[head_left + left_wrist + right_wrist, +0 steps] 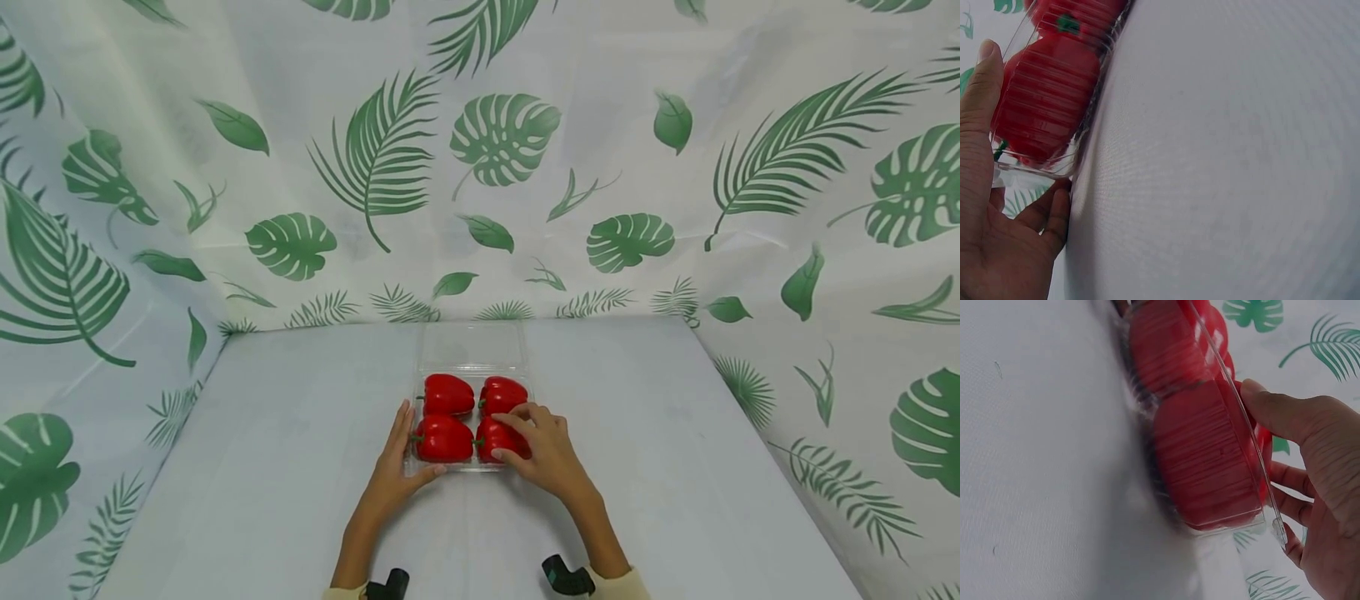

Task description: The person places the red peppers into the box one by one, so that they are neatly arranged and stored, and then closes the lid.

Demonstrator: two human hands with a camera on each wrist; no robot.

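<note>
Several red bell peppers with green stems lie in two rows inside a clear plastic clamshell box point(465, 468), whose lid point(472, 346) is folded back behind it. My right hand point(551, 454) holds the front-right bell pepper point(491, 435), thumb on its near side and fingers over its far side. My left hand point(392, 477) rests along the box's left wall, fingers extended, thumb by the front rim near the front-left bell pepper point(444, 440). In the left wrist view, that pepper point(1047, 94) shows through the ribbed wall. The held pepper point(1210, 456) sits within the box in the right wrist view.
The box stands on a white-covered table point(300, 417). Behind and at both sides hangs a white curtain point(555, 275) printed with green leaves. Two more bell peppers, the back-left one point(448, 394) and the back-right one point(502, 393), form the rear row.
</note>
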